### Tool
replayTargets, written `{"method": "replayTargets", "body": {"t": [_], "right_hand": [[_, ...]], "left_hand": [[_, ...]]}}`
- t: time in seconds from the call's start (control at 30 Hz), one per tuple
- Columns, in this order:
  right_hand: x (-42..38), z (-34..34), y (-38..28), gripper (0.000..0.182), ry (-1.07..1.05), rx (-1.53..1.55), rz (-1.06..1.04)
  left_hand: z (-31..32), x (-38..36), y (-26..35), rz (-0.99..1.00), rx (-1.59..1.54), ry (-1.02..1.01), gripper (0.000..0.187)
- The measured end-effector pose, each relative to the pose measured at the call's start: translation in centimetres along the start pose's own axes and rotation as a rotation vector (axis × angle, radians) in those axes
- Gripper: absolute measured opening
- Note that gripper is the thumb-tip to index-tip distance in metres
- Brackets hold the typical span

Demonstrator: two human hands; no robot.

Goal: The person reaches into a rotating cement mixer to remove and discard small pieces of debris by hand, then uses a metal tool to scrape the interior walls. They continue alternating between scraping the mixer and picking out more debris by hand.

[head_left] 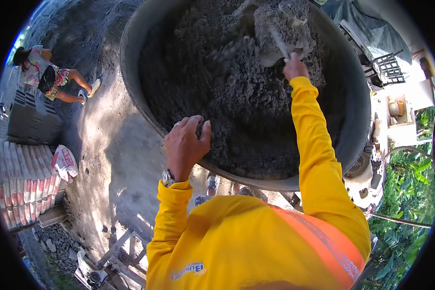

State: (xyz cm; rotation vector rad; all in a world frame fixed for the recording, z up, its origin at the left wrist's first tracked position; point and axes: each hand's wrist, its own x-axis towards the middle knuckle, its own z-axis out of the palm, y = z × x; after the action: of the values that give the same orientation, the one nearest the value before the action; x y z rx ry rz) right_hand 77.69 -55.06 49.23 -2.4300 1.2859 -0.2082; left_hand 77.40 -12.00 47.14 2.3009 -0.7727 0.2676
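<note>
A large round grey mixing pan (355, 92) spreads out in front of me, with dark, lumpy wet mortar (217, 87) inside. My right hand (296, 67) reaches far over the pan and is closed round a pale, mortar-smeared hand tool (278, 42), its exact kind hard to make out. The tool lies against a lighter grey heap of mix (287, 21) near the far side. My left hand (186, 145), with a ring and a metal watch, is at the near left rim. Its fingers are bent and apart, with nothing between them.
A person (50, 75) in patterned clothes is on the ground at the left. Stacked cement bags (29, 183) stand below, with a crumpled bag (64, 163) beside them. Metal framing (113, 263) lies at lower left. A black crate (387, 69) and green plants (401, 208) are at right.
</note>
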Motion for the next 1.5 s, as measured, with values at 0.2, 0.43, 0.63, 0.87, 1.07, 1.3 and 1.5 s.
{"method": "replayTargets", "body": {"t": [0.2, 0.43, 0.63, 0.87, 1.07, 1.3, 1.5], "right_hand": [[7.2, -0.3, 4.5, 0.030, 0.278, -0.237, 0.105], [2.7, 1.1, 2.7, 0.039, 0.109, -0.257, -0.110], [6.3, 0.5, 2.8, 0.037, 0.144, -0.142, 0.142], [2.2, 4.0, -2.4, 0.031, 0.100, -0.165, -0.176], [5.5, 1.9, 1.3, 0.032, 0.250, -0.289, 0.006], [4.1, -1.3, 2.0, 0.033, 0.127, -0.262, -0.373], [16.1, -7.7, 0.2, 0.035, 0.395, -0.244, -0.121]], "left_hand": [[-0.2, 0.4, 0.4, -0.116, -0.011, -0.088, 0.033], [-0.4, 0.6, 0.3, -0.096, 0.009, -0.039, 0.031], [-0.5, 0.4, 0.3, -0.113, 0.019, -0.061, 0.030], [-0.3, -0.1, 0.1, -0.059, -0.039, 0.024, 0.028], [-0.7, 0.8, -0.5, -0.096, 0.009, -0.011, 0.028], [-0.6, 0.2, 0.5, -0.102, -0.030, -0.004, 0.026], [-1.2, 0.9, 0.0, -0.146, -0.042, -0.056, 0.026]]}}
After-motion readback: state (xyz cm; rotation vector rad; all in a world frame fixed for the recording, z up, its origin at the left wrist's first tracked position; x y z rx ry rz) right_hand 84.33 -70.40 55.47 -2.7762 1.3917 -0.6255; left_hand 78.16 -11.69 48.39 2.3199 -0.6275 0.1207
